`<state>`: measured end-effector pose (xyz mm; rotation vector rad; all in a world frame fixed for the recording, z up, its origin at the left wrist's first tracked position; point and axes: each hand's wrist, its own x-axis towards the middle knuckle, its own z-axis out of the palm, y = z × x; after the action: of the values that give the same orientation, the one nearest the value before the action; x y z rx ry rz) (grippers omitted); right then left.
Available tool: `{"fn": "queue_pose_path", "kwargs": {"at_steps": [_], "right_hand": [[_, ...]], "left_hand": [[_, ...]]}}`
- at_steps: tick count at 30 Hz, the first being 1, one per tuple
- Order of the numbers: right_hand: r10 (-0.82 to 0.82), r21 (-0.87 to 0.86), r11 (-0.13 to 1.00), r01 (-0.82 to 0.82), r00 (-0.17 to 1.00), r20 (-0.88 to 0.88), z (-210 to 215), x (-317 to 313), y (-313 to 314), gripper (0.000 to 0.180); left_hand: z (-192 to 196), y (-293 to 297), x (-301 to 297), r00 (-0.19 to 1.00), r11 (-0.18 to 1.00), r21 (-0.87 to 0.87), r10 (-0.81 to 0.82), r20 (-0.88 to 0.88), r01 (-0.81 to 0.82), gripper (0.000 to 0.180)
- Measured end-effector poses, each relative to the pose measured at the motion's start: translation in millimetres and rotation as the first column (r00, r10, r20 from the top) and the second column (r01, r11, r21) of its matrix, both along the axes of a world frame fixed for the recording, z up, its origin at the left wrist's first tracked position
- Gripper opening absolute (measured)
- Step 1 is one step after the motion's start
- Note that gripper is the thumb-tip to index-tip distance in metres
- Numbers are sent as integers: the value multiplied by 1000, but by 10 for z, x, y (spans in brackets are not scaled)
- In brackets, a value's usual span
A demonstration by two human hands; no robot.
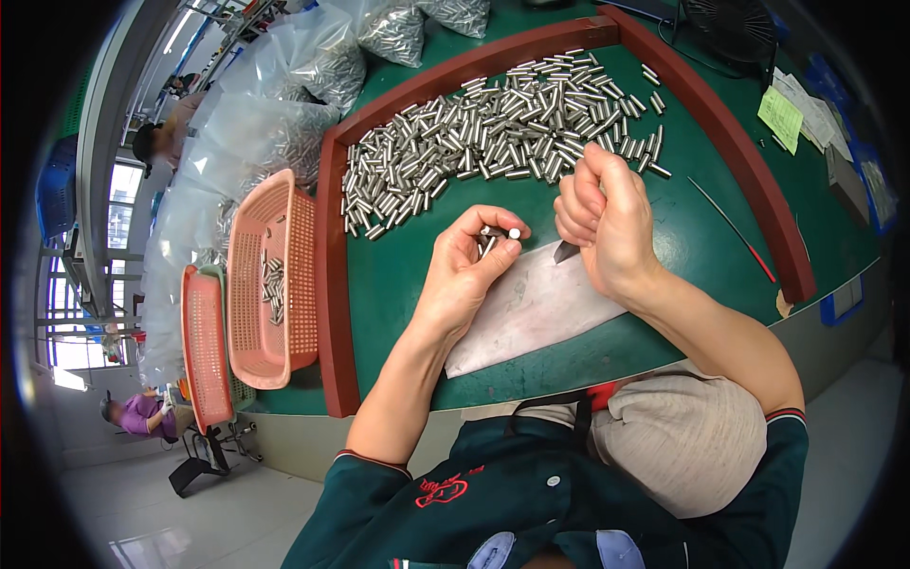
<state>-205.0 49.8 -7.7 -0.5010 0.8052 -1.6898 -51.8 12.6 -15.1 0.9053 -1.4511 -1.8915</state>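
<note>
My left hand [460,270] is curled around several small metal pins [488,245]. One of them, its round end [515,233] bright, sits between thumb and index finger. To its right, my right hand [607,213] is closed in a fist around a tool. Only the tool's dark, pointed tip [566,252] shows below the fingers; the rest is hidden. Both hands are above a pale, stained sheet [531,318] lying on the green tabletop [431,375]. Just beyond them spreads a large heap of shiny cylindrical metal pins [502,119].
A dark red wooden frame [336,284] borders the work area. Peach plastic baskets [301,341] stand at left, one holding pins. Clear bags of pins [327,71] line the back left. A thin red-handled tool [758,261] lies at right, near papers [781,118] and a black fan [730,33].
</note>
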Motion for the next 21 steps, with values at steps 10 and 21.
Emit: {"fn": "queue_pose_path", "kwargs": {"at_steps": [10,21], "right_hand": [[17,-5,1000,-17,1000,-17,12,17,7,39],[16,-20,1000,-17,999,-33,25,38,13,39]], "left_hand": [[18,-33,108,995,1000,18,8,-103,-6,13],[64,-18,218,973,997,-37,50,-226,-60,13]]}}
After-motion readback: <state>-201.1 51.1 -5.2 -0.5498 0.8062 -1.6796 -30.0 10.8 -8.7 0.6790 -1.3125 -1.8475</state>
